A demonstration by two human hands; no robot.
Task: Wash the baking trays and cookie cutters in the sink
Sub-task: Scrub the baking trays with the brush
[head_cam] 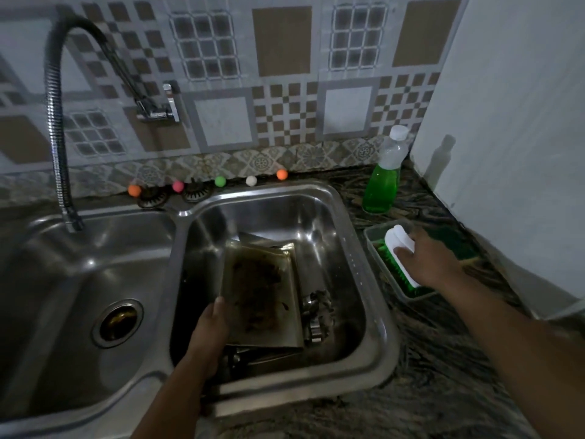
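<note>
A dirty metal baking tray (262, 289) with dark burnt stains leans tilted in the right sink basin (316, 217). My left hand (207, 337) grips its lower left edge. Another tray (269, 242) lies beneath it, only its far corner showing. Metal cookie cutters (316, 315) lie on the basin floor beside the tray. My right hand (427, 261) closes over a white scrub brush with green bristles (400, 251), which rests in a small clear tub (376, 239) on the counter to the right of the sink.
A flexible tap hose (55, 137) hangs over the left basin (79, 274), where the drain is. A bottle of green dish liquid (383, 182) stands at the back right. Coloured balls (220, 181) line the sink's back ledge. A white wall (506, 122) bounds the right.
</note>
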